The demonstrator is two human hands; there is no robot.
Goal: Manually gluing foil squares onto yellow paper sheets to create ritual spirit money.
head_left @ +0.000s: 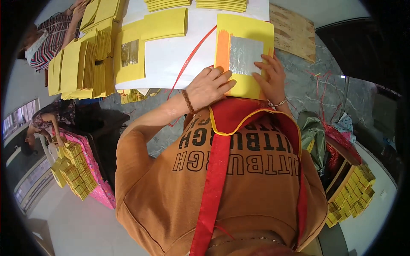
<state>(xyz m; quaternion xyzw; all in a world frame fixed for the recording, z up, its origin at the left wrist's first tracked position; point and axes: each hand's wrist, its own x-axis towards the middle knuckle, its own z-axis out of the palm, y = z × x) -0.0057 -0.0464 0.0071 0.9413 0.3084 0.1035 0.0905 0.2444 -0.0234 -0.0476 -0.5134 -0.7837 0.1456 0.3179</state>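
Observation:
A stack of yellow paper point(245, 25) lies at the near edge of the white table, right in front of me. Its top sheet carries a silver foil square point(247, 55) and an orange stripe point(223, 47) left of the foil. My left hand point(208, 87), with a brown bead bracelet at the wrist, rests its slightly bent fingers on the sheet's lower left part. At the right edge my right hand point(272, 77) has its fingers apart, with fingertips on the foil's border. Neither hand is seen to grasp anything. My left thumb is hidden.
Folded yellow paper bundles point(81, 68) crowd the table's left side; further stacks point(171, 3) lie at the back. A red strap point(194, 53) crosses the white tabletop point(166, 59). Two people point(51, 38) point(49, 123) are at the left. Yellow bundles point(352, 194) fill a box at the right.

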